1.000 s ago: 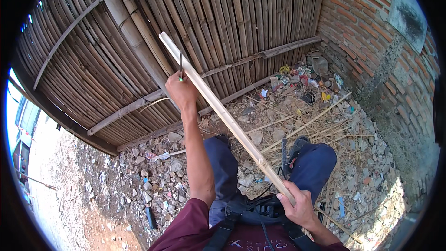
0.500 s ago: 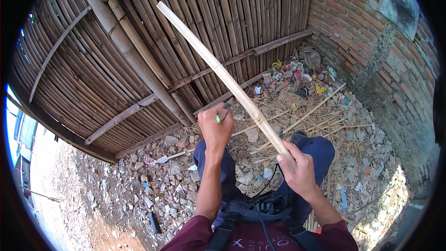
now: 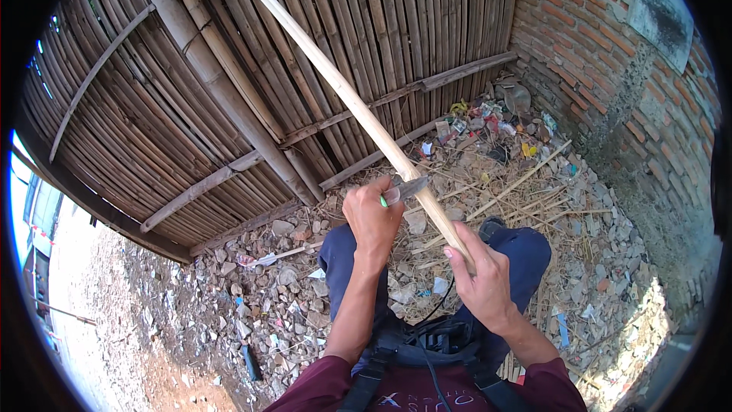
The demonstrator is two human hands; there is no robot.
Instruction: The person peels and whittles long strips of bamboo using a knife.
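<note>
My left hand (image 3: 372, 217) is closed around the handle of a knife (image 3: 412, 186); the handle shows a bit of green. The knife's dark blade lies across a long, pale bamboo pole (image 3: 335, 80), seemingly touching it just below a joint. Lower down, my right hand (image 3: 488, 278) grips the pole near its near end, with the thumb along it. The pole slants up and away to the left, its far tip in front of the slatted wall.
A bamboo-slat wall (image 3: 335, 38) with thick posts rises ahead, meeting a brick wall (image 3: 579, 46) on the right. Stones, litter and thin bamboo strips (image 3: 526, 175) cover the ground around my knees. A black cylindrical object (image 3: 251, 364) lies at the lower left.
My left hand has moved right with the knife, bringing the blade onto the pole. The pole's far tip has shifted up and slightly left.
</note>
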